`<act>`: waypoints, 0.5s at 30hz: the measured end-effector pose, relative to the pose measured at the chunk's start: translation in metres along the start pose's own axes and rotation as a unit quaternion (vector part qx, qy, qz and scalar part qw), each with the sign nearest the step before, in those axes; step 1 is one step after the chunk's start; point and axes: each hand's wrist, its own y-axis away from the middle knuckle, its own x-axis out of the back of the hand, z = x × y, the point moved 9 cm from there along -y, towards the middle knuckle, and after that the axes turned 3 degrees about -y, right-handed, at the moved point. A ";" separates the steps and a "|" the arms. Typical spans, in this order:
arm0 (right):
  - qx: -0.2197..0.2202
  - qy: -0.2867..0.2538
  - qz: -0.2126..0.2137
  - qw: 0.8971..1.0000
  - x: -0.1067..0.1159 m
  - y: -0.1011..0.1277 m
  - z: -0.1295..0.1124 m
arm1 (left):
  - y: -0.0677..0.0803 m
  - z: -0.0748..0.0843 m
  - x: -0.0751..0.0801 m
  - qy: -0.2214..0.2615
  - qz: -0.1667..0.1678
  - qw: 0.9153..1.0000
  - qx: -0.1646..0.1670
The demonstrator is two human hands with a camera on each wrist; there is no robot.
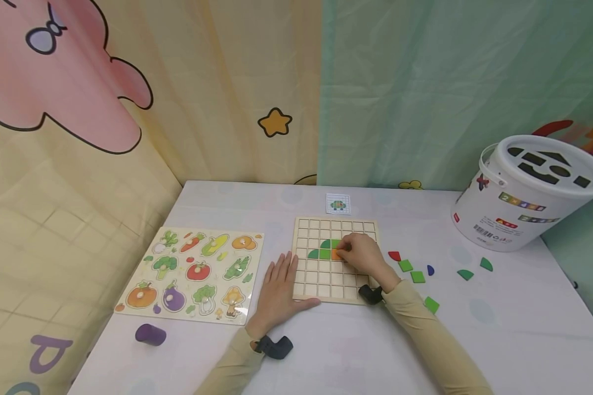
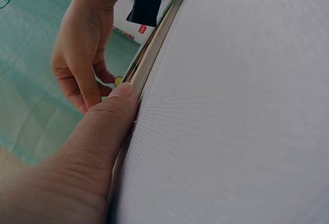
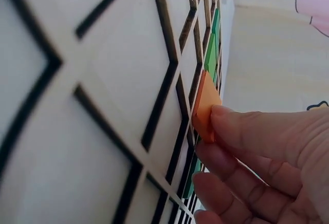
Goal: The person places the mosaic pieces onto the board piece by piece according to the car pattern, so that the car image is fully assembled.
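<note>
A wooden grid board [image 1: 321, 285] lies on the table with green pieces [image 1: 321, 248] set in its cells. My right hand [image 1: 361, 253] pinches an orange square piece [image 1: 336, 254] and holds it at a cell beside the green ones; the right wrist view shows the orange piece [image 3: 206, 108] tilted, one edge in the grid [image 3: 103, 80], gripped by my fingertips [image 3: 241, 126]. My left hand [image 1: 278, 288] lies flat on the table, fingers straight, its thumb against the board's left edge [image 2: 149, 54]. A small pattern card [image 1: 338, 203] lies beyond the board.
Loose green, red and blue pieces [image 1: 411, 271] are scattered right of the board. A white shape-sorter bucket [image 1: 524, 192] stands at the far right. A vegetable puzzle board [image 1: 192, 271] lies on the left, with a purple cylinder [image 1: 150, 334] near the front edge. Curtains hang behind.
</note>
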 end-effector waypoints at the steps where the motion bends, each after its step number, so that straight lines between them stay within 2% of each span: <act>1: 0.002 0.005 0.001 1.000 0.000 0.000 -0.001 | 0.000 0.000 0.000 0.001 -0.001 1.000 0.001; 10: 0.001 0.045 0.002 0.999 -0.002 -0.001 -0.001 | 0.000 0.000 -0.001 0.002 0.001 1.000 0.000; 15: -0.001 0.045 -0.005 0.999 -0.003 0.001 -0.001 | 0.000 0.000 -0.001 0.002 0.000 1.000 0.000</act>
